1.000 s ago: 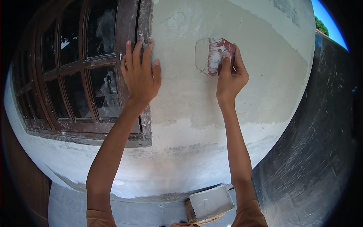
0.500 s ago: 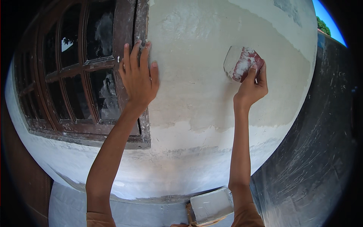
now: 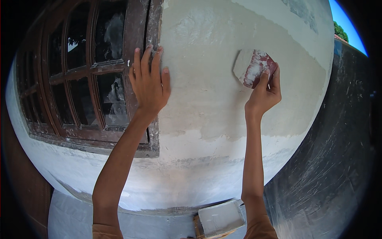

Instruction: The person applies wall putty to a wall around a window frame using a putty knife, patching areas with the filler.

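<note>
My right hand (image 3: 264,93) grips a putty scraper (image 3: 260,65) by its dark red end, thumb on the near face. White filler is smeared over the red part, and the pale blade points left against the wall (image 3: 199,99). Damp-looking grey filler covers much of that wall, with whiter plaster below it. Spread over the brown window frame (image 3: 152,32), my left hand (image 3: 150,85) rests with its fingers apart and nothing in it. Its thumb side reaches onto the wall beside the frame.
A brown wooden window (image 3: 89,75) with several glass panes fills the left. Low down, near my right forearm, stands a box (image 3: 221,219) with a whitish top. A dark, scratched surface (image 3: 318,171) runs along the right. Sky and a tree (image 3: 340,32) show at the upper right.
The scraper has turned slightly, and its blade looks paler and more opaque. My left hand sits a little lower and to the right in view; the whole view has shifted slightly.
</note>
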{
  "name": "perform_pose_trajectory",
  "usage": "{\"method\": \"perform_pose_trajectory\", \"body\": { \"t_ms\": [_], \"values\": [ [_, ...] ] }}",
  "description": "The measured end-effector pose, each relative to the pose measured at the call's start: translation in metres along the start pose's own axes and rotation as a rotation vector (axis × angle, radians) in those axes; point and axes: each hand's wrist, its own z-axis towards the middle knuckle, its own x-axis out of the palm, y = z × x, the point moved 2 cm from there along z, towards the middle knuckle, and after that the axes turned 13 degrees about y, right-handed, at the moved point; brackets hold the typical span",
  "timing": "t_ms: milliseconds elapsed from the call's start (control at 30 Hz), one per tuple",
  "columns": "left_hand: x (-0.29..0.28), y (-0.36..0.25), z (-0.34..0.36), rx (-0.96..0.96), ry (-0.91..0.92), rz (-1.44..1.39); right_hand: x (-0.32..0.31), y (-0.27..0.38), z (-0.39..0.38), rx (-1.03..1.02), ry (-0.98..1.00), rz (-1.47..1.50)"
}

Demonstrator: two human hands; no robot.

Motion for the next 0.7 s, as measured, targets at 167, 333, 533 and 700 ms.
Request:
{"method": "perform_pose_trajectory", "body": {
  "t_ms": [167, 333, 533, 700],
  "values": [
    [-0.008, 0.009, 0.0, -0.028, 0.03, 0.036, 0.042, -0.007, -0.027, -0.059, 0.435, -0.198],
    [-0.003, 0.0, 0.0, -0.015, 0.011, 0.021, -0.005, -0.009, 0.011, -0.023, 0.108, -0.104],
    [-0.005, 0.009, -0.001, -0.008, -0.005, 0.021, 0.053, 0.005, 0.004, -0.113, 0.639, -0.091],
    [-0.007, 0.005, 0.0, -0.012, 0.028, 0.033, 0.069, 0.004, 0.033, -0.323, 0.768, -0.325]
  ]
}}
